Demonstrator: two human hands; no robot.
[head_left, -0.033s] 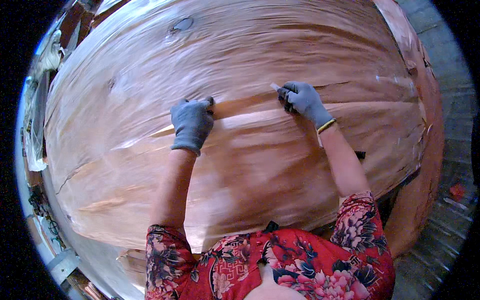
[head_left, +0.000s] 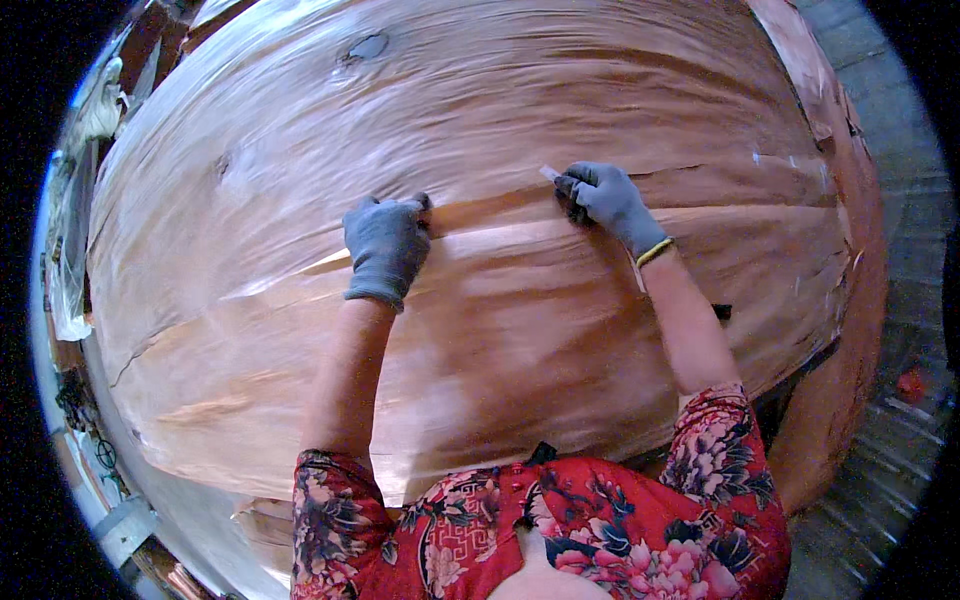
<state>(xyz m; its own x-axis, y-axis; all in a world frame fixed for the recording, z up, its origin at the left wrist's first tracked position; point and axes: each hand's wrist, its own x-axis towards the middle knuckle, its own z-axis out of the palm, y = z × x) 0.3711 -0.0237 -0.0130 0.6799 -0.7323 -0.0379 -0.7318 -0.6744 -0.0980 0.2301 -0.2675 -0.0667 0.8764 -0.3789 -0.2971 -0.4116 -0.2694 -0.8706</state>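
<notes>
The large brown sheet (head_left: pixel 500 350) lies beneath both hands and extends to the near, far, left and right of them, with a darker tapered band (head_left: pixel 490 211) running left to right between the two grips. The gloved left hand (head_left: pixel 387 250) is curled down at the band's left part, its hold on the sheet hidden; the gloved right hand (head_left: pixel 606 202), at the right, has its fingers closed around a slim pale piece (head_left: pixel 549 173), whose tip projects to the far left.

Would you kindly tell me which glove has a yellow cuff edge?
The right glove, its wrist rimmed in yellow; the left glove has a grey cuff.
</notes>
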